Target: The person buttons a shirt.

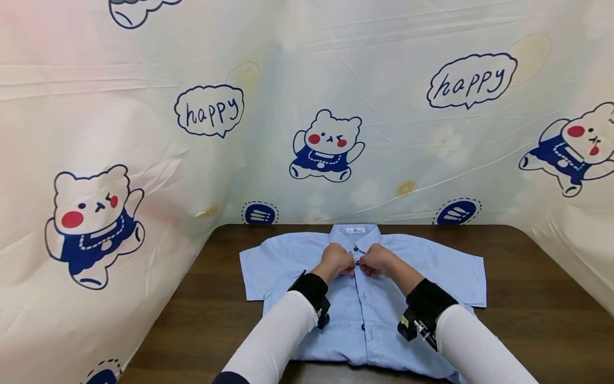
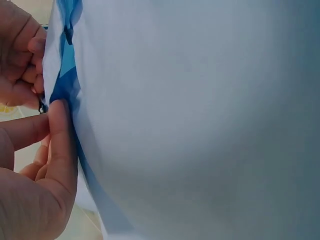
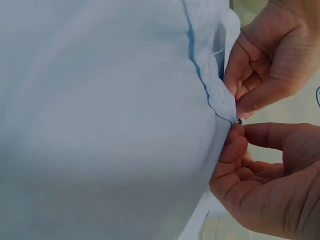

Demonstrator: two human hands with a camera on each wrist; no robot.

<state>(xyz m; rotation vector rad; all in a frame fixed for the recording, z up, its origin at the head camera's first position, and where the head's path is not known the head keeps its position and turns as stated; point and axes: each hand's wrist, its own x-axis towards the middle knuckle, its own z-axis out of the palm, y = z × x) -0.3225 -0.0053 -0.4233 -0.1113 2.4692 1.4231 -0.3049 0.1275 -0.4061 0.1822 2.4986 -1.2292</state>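
A light blue short-sleeved shirt lies front side up, its collar at the far end. On its front placket, below the collar, both hands meet. My left hand pinches the placket edge between thumb and fingers. Right across from it, my right hand pinches the cloth at a small dark button, its thumb and forefinger tips touching there. Whether the button is in its hole cannot be made out. In the left wrist view the cloth bulges large, with the placket lifted at the fingers.
The shirt lies on a dark brown wooden table. One button shows near the collar, another lower on the placket. A pale curtain printed with bears surrounds the back and sides. Black straps with cameras sit on both wrists.
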